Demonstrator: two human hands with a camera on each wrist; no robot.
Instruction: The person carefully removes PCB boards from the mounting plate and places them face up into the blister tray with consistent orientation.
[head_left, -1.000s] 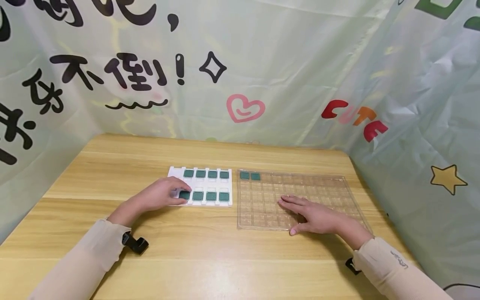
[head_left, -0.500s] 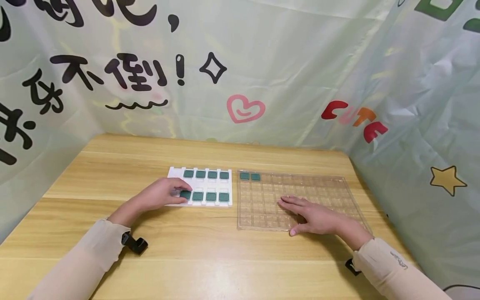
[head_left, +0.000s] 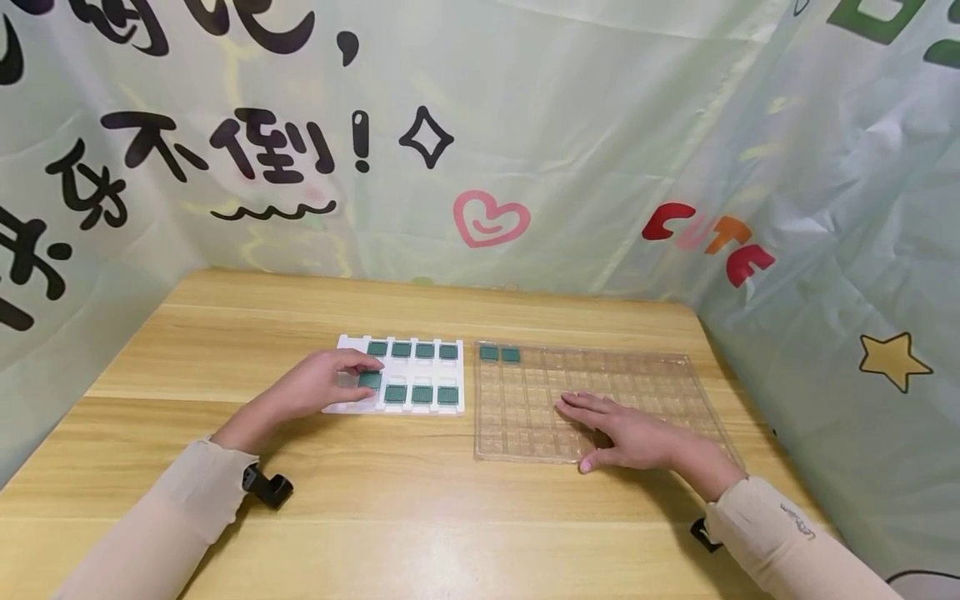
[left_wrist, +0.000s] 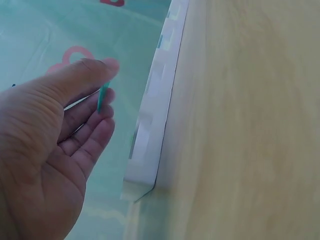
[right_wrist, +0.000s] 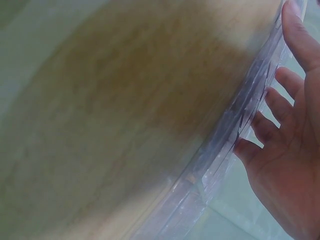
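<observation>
My left hand (head_left: 315, 385) pinches a small square green chip (head_left: 370, 380) between thumb and fingers, just above the white tray (head_left: 408, 372). In the left wrist view the chip (left_wrist: 103, 98) shows edge-on, apart from the tray's side. Several more green chips (head_left: 422, 394) sit in two rows of that tray; its left end is partly hidden by the hand. On the clear plastic compartment tray (head_left: 517, 421) rests my right hand (head_left: 633, 435), fingers spread and fairly straight, thumb at the front edge. Two green chips (head_left: 489, 354) lie side by side in its far left corner.
Both trays stand side by side on the wooden table (head_left: 420, 517), a narrow gap between them. A printed cloth (head_left: 600, 150) hangs behind and along the sides. Each forearm bears a black wrist mount (head_left: 267, 487).
The left hand has picked a green chip up from the near-left slot of the white tray and raised it slightly. The right hand stays in place on the clear tray.
</observation>
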